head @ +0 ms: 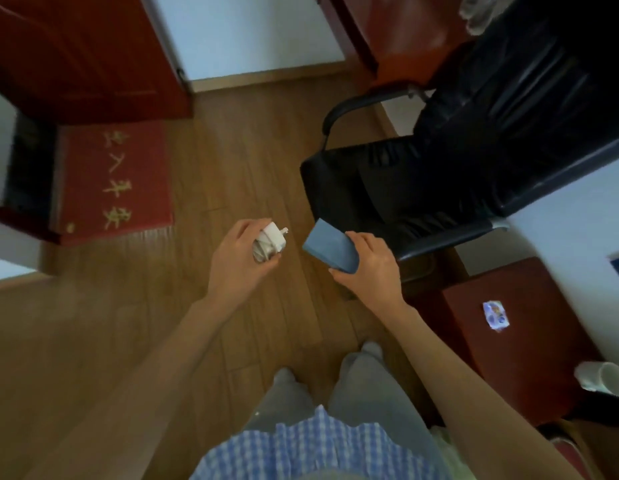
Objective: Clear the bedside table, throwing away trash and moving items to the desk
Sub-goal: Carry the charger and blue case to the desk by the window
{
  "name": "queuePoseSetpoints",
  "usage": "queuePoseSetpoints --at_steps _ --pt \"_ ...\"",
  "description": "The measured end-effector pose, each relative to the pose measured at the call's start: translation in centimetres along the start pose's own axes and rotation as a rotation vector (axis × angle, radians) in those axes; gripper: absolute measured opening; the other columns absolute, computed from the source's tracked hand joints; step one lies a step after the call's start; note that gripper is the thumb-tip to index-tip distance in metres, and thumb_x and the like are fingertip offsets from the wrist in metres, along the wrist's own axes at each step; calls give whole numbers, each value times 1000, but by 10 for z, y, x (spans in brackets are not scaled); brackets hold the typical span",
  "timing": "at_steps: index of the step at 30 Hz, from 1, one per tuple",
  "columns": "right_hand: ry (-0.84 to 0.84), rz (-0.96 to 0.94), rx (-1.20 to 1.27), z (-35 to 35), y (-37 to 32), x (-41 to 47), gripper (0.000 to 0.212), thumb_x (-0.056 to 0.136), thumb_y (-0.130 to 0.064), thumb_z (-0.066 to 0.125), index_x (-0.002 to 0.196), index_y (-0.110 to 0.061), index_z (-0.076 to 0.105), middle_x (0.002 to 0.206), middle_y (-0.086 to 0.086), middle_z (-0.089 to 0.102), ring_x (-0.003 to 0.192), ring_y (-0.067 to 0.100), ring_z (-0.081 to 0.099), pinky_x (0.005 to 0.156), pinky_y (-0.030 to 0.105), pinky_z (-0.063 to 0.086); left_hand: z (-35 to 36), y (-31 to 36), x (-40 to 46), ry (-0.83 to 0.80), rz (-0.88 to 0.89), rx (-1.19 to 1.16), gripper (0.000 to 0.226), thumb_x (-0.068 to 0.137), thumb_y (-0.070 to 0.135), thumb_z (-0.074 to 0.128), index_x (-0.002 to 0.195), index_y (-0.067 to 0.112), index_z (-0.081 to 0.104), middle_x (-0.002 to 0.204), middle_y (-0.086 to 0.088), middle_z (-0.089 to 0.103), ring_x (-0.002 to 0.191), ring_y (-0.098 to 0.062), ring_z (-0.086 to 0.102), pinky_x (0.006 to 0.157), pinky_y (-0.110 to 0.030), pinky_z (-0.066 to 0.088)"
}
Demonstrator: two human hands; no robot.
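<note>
White plastic shows in the left hand (240, 258): a white charger plug with its cord wound into a bundle (268, 244), gripped by curled fingers, metal prongs pointing away from the palm. Just beside it, but not touching, the right hand (369, 263) grasps a flat blue-grey rectangular case (330, 248), fingers over its near end and thumb beneath; whether it is a phone or a case is hard to tell. Both hands are held above brown wood-plank flooring (245, 161), ahead of the person's grey trousers and blue checked shirt hem.

Directly beyond the right hand stands a black leather office chair with a curved armrest (457, 161), its seat close to the blue-grey case. Behind the chair, a reddish-brown wooden desk (401, 32) is partly hidden by the chair's back. To the right, a low reddish-brown wooden bedside table (530, 344) carries a small crumpled blue-and-white wrapper (496, 315) on its top and a white cylindrical cup lying on its side (602, 375) at the near edge. On the left, a red doormat with gold characters (114, 181) lies in front of a dark red wooden door (83, 57), well apart from the hands.
</note>
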State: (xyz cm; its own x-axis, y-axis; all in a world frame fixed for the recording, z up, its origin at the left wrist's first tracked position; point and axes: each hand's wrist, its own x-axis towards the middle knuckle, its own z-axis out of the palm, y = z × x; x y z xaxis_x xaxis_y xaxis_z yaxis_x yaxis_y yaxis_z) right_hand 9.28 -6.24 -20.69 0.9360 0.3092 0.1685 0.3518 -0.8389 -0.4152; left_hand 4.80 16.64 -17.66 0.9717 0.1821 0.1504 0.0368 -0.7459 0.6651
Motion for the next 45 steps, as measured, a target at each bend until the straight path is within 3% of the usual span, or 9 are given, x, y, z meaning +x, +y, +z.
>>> queuePoseSetpoints --at_steps 9,16,24,36,45 --pt "-43 -243 2 25 -90 70 68 67 -37 79 122 -6 55 114 11 61 100 26 58 81 37 47 -80 -73 -10 239 -85 65 55 70 19 81 121 13 60 113 -4 62 94 -17 61 73 -23 49" --pt "-85 -291 -3 47 -108 152 69 67 -39 78 124 -8 54 116 10 60 101 25 56 80 36 46 -106 -117 39 280 -151 90 53 71 18 81 119 13 61 111 -6 62 92 -19 62 72 -31 53" --pt "-71 -226 10 56 -105 291 69 66 -35 80 123 -7 54 114 11 61 102 28 57 81 41 49 -122 -160 182 244 -168 93 54 73 23 80 123 18 59 114 -1 60 93 -14 58 73 -25 49" --pt "-50 -140 -50 76 -120 468 74 64 -31 83 126 -7 52 118 12 60 106 28 55 85 39 46 -159 -225 387 221 -107 51 55 71 20 81 121 13 60 112 -7 61 95 -21 61 75 -37 56" --pt "76 78 -81 112 -154 580 72 64 -30 83 124 -6 53 116 12 60 103 29 55 84 43 48 -192 -282 569 7 45 43 55 74 23 78 125 19 56 117 2 56 98 -11 52 76 -23 41"
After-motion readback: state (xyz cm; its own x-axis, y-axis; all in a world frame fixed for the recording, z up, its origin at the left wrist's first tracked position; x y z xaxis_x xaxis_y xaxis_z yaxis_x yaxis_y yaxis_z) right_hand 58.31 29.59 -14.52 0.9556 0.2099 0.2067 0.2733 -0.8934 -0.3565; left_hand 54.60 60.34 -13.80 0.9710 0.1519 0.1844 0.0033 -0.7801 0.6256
